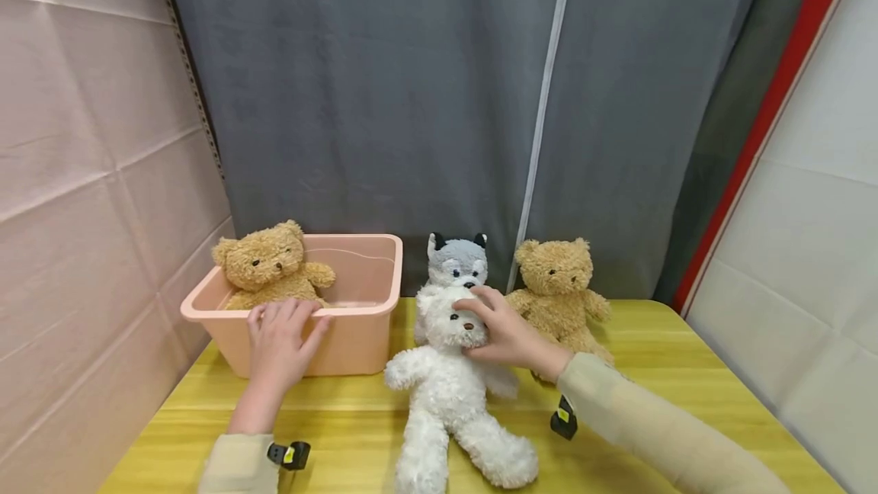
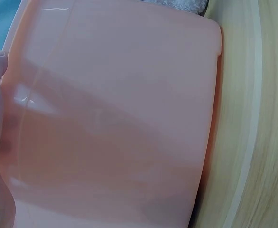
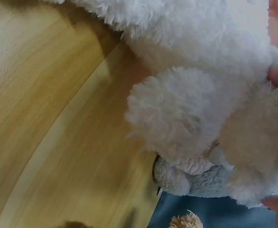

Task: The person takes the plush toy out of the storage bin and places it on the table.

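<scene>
Head view: one fluffy tan plush bear (image 1: pixel 264 256) sits inside the rectangular pink plastic bin (image 1: pixel 350 343); three toys are outside, at the yellow wood-grain worktop (image 1: pixel 686 357): a shaggy white plush bear (image 1: pixel 447 391), a grey-and-white plush husky (image 1: pixel 458 254) behind it, and a second tan bear (image 1: pixel 557 280). The right hand (image 1: pixel 513 335) has a narrow grip on the white bear's head. That bear faces the person, long axis running head away, feet near. The left hand (image 1: pixel 277 349) curls over the bin's near rim.

Left wrist view: fingers at the rim confirmed.

Right wrist view: fingertips contact white fur.
</scene>
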`<state>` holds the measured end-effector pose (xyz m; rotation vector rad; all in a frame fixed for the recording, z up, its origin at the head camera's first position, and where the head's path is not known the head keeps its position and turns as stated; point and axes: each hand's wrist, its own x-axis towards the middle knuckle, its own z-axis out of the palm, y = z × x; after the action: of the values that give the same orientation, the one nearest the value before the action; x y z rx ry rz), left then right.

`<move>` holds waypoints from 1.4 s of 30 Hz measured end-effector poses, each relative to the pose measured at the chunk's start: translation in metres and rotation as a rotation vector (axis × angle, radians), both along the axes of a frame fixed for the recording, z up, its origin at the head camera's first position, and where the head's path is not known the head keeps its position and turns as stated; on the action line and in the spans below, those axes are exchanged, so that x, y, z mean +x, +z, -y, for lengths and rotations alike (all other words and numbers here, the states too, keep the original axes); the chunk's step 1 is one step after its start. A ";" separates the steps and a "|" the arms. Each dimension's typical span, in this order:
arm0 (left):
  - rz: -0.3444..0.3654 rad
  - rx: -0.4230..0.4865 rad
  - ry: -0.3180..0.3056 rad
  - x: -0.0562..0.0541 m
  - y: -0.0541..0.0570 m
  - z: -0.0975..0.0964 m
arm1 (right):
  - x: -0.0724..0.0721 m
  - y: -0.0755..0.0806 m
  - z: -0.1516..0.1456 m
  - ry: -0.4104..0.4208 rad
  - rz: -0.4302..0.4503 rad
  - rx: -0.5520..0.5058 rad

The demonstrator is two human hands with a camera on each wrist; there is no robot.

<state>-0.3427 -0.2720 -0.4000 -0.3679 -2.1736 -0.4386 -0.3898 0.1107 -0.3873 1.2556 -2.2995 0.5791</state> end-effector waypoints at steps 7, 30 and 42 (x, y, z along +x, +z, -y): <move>-0.001 0.003 -0.008 -0.001 0.000 -0.003 | 0.001 0.013 -0.004 -0.010 -0.078 0.010; -0.009 -0.031 0.020 -0.001 0.000 0.002 | -0.055 0.162 0.130 -0.010 -0.298 0.153; -0.056 -0.027 0.005 -0.006 0.000 -0.001 | -0.085 0.168 0.212 0.103 -0.511 0.249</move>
<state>-0.3488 -0.2710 -0.4002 -0.3857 -2.1270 -0.3917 -0.4744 -0.1010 -0.2189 1.4434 -1.9198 -0.0112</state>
